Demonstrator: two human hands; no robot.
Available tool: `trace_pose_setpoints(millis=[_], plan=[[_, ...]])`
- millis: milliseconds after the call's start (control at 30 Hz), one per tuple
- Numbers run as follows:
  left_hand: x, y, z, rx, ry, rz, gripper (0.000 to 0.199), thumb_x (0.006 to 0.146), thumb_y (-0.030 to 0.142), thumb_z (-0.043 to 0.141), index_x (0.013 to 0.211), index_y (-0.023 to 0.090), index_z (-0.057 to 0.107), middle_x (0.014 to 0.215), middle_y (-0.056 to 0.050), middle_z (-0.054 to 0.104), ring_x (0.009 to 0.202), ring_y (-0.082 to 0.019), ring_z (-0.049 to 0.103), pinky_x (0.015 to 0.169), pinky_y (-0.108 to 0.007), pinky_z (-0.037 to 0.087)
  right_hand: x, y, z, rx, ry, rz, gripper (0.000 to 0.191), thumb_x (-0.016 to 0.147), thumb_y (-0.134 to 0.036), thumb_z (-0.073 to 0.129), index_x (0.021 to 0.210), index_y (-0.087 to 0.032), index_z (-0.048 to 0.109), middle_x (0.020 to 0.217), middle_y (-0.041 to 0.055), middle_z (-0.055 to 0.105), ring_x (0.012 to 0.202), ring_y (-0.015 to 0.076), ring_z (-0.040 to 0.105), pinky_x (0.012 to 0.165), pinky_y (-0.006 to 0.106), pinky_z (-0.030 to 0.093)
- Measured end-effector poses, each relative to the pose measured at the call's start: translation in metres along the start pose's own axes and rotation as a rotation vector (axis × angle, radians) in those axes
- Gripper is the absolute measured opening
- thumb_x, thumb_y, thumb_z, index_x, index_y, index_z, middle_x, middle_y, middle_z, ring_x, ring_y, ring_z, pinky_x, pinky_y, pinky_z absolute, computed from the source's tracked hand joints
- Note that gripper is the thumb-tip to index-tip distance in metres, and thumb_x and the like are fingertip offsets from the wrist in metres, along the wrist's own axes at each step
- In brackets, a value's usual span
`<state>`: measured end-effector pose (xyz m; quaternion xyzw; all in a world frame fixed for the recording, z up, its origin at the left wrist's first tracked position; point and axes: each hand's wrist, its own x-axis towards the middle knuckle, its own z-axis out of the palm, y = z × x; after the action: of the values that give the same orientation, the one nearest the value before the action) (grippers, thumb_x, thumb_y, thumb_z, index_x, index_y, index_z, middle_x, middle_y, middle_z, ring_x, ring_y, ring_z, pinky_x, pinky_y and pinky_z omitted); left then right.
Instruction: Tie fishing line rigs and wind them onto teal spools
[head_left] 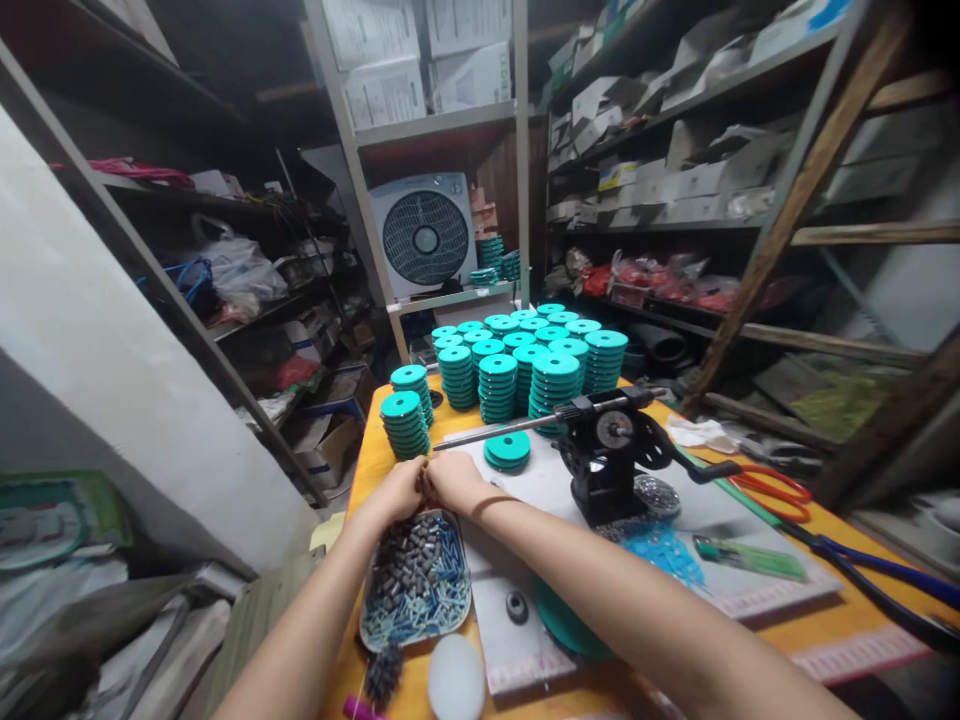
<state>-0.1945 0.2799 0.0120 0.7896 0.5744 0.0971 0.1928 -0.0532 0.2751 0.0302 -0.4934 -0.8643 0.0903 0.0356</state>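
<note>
My left hand [406,488] and my right hand [452,478] meet above the far end of a tray [363,628] of dark cylinders and blue screws. Both hands have their fingers closed around something small and dark, too hidden to make out. Just beyond them stands a stack of teal discs [401,405]. A black hand-cranked winder [611,450] has its metal rod [502,431] reaching left to just above my hands. Two teal discs [507,447] lie on the white board [525,655] under the rod. Part of another teal disc [566,620] shows below my right forearm.
Several stacks of teal discs [555,368] fill the table's far side. On the right lie orange-handled scissors [772,490], a green cutter [750,557], blue pieces [664,555] and blue-handled pliers [885,570]. A white round object [456,678] and a black brush [384,673] sit near the front edge.
</note>
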Motion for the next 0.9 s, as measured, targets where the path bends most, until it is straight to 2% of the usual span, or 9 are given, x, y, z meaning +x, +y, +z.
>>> trace_pose_setpoints(millis=[333, 567, 767, 833, 900], plan=[[0.003, -0.006, 0.002, 0.026, -0.036, -0.008, 0.031, 0.09, 0.032, 0.058, 0.116, 0.015, 0.057, 0.113, -0.009, 0.062, 0.094, -0.021, 0.063, 0.079, -0.041, 0.054, -0.004, 0.005, -0.002, -0.002, 0.018, -0.038, 0.03, 0.092, -0.031, 0.057, 0.118, -0.015, 0.057, 0.118, 0.0087, 0.059, 0.1, 0.0209, 0.062, 0.084, 0.041, 0.053], [0.005, -0.006, 0.003, 0.042, -0.01, -0.009, 0.03, 0.09, 0.032, 0.057, 0.115, 0.015, 0.058, 0.112, -0.008, 0.062, 0.093, -0.021, 0.063, 0.079, -0.041, 0.054, -0.01, 0.017, -0.004, 0.066, 0.124, -0.106, 0.029, 0.093, -0.031, 0.056, 0.118, -0.016, 0.057, 0.119, 0.0087, 0.059, 0.102, 0.0211, 0.061, 0.086, 0.042, 0.052], [-0.001, 0.005, -0.008, -0.002, 0.113, 0.037, 0.029, 0.089, 0.032, 0.058, 0.114, 0.015, 0.058, 0.113, -0.008, 0.062, 0.096, -0.021, 0.062, 0.081, -0.043, 0.053, -0.037, 0.02, -0.016, 0.281, 0.244, -0.134, 0.026, 0.093, -0.03, 0.056, 0.114, -0.016, 0.059, 0.115, 0.0079, 0.061, 0.099, 0.0202, 0.062, 0.084, 0.041, 0.053], [-0.015, 0.014, -0.015, -0.036, 0.192, 0.058, 0.028, 0.088, 0.028, 0.059, 0.113, 0.015, 0.059, 0.116, -0.009, 0.062, 0.103, -0.024, 0.06, 0.088, -0.046, 0.05, -0.056, 0.016, -0.018, 0.392, 0.287, -0.14, 0.021, 0.092, -0.026, 0.056, 0.109, -0.015, 0.062, 0.113, 0.0078, 0.063, 0.099, 0.0197, 0.062, 0.085, 0.038, 0.052], [-0.04, 0.026, -0.02, -0.077, 0.288, 0.082, 0.026, 0.086, 0.02, 0.057, 0.111, 0.016, 0.06, 0.117, -0.012, 0.062, 0.114, -0.026, 0.056, 0.099, -0.045, 0.043, -0.079, 0.012, -0.019, 0.515, 0.329, -0.159, 0.016, 0.091, -0.019, 0.056, 0.104, -0.017, 0.067, 0.111, 0.0067, 0.066, 0.102, 0.0183, 0.062, 0.089, 0.032, 0.049]])
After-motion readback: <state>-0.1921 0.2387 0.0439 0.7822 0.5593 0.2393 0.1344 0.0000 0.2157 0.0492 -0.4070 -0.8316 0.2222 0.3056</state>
